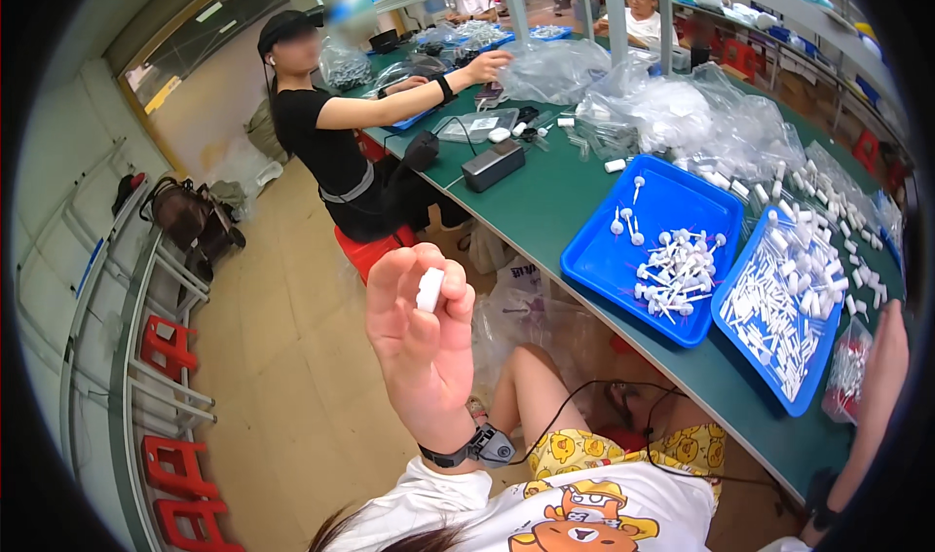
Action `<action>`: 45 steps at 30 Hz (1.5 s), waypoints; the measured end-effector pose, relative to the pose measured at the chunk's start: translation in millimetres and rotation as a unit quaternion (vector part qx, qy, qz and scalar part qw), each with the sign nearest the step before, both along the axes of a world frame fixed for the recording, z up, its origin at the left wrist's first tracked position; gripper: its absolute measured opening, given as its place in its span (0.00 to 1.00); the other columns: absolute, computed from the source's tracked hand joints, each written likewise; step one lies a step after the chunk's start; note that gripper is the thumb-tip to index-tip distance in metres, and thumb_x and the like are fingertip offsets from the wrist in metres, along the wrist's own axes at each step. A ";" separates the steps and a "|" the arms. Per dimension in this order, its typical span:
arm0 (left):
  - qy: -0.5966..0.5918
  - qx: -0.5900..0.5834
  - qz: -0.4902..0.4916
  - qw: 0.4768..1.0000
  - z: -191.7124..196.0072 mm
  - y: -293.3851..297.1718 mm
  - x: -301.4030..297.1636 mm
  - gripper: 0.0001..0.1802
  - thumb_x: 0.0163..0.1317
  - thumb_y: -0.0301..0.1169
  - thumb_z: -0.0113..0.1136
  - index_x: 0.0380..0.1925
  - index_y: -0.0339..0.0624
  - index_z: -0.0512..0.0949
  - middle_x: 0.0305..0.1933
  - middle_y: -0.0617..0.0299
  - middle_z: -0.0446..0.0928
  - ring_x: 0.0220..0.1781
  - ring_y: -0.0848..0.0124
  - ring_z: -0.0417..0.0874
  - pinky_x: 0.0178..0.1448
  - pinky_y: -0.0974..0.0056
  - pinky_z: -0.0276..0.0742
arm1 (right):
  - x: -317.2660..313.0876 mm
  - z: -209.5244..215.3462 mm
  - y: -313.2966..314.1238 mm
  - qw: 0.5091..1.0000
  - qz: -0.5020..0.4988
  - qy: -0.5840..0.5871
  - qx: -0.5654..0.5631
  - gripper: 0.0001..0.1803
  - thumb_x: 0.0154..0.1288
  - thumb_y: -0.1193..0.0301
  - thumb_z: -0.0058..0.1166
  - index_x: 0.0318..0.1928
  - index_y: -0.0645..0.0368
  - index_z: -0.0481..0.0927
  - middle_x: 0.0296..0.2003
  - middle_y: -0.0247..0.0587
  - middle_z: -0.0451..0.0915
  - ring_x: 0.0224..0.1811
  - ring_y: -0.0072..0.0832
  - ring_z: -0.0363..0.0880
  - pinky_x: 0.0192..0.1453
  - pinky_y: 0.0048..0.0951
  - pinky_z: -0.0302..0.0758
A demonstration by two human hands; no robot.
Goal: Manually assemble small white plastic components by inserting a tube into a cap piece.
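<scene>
Green worktop stretches along my right side, and a co-worker in a black shirt and cap sits at its far left edge with one arm reaching over it. Clear plastic bags heap up beyond two blue trays lying side by side, the left tray and the right tray. My left hand is raised clear of the worktop, palm toward me; my right hand is at the far right, near a clear container of red and white bits, and I cannot tell whether its fingers hold anything. White-headed pins pile loosely in the left tray, while thin white sticks fill much of the right one. Smallest is the white piece, pinched upright between my left thumb and fingers.
</scene>
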State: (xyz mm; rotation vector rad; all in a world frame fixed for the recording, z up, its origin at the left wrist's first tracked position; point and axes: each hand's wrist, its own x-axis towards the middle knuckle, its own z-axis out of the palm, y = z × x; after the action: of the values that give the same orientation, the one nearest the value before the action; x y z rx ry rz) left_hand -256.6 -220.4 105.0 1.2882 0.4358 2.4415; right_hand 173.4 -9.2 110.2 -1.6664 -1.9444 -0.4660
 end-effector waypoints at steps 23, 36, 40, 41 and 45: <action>-0.024 -0.148 0.073 0.986 -22.6 -20.9 92.8 0.18 0.54 0.23 0.65 0.42 0.39 0.70 0.45 0.55 0.70 0.44 0.66 0.77 0.49 0.65 0.74 | -139.6 -23.9 -117.8 0.773 0.480 0.376 -0.177 0.11 0.59 0.83 0.53 0.43 0.67 0.77 0.29 0.44 0.79 0.29 0.26 0.81 0.33 0.24 0.75; -0.039 -0.233 -0.218 0.947 -58.5 109.0 174.8 0.19 0.60 0.21 0.56 0.52 0.36 0.67 0.48 0.57 0.72 0.51 0.69 0.73 0.57 0.62 0.69 | -35.6 -60.9 -83.4 0.745 0.334 0.518 -0.256 0.06 0.63 0.81 0.48 0.40 0.69 0.75 0.26 0.41 0.80 0.25 0.24 0.79 0.29 0.22 0.73; -0.084 -0.295 -0.279 0.910 -82.2 119.1 196.6 0.19 0.60 0.23 0.57 0.51 0.37 0.67 0.50 0.57 0.72 0.52 0.71 0.72 0.57 0.64 0.68 | -26.7 -76.8 -63.1 0.718 0.332 0.537 -0.294 0.09 0.61 0.83 0.49 0.42 0.69 0.78 0.23 0.38 0.79 0.25 0.19 0.77 0.29 0.18 0.72; -0.093 -0.318 -0.293 0.897 -84.4 119.3 201.3 0.19 0.60 0.23 0.58 0.51 0.37 0.67 0.50 0.57 0.72 0.52 0.71 0.72 0.57 0.64 0.68 | -25.4 -81.9 -61.7 0.708 0.334 0.544 -0.303 0.09 0.61 0.83 0.49 0.42 0.69 0.77 0.24 0.39 0.79 0.25 0.20 0.77 0.30 0.19 0.72; -0.085 -0.368 -0.306 0.874 -88.2 116.4 211.1 0.19 0.61 0.23 0.57 0.52 0.36 0.67 0.51 0.57 0.72 0.54 0.72 0.72 0.59 0.65 0.67 | -25.5 -88.2 -51.9 0.704 0.353 0.520 -0.332 0.10 0.61 0.83 0.50 0.43 0.69 0.77 0.26 0.39 0.80 0.26 0.20 0.77 0.30 0.19 0.72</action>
State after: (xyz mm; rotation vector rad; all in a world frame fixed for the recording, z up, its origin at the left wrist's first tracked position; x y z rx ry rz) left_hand -45.5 -104.0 16.9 0.7129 0.6917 1.5830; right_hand 147.9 -61.1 22.0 -0.8981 -1.6143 1.3356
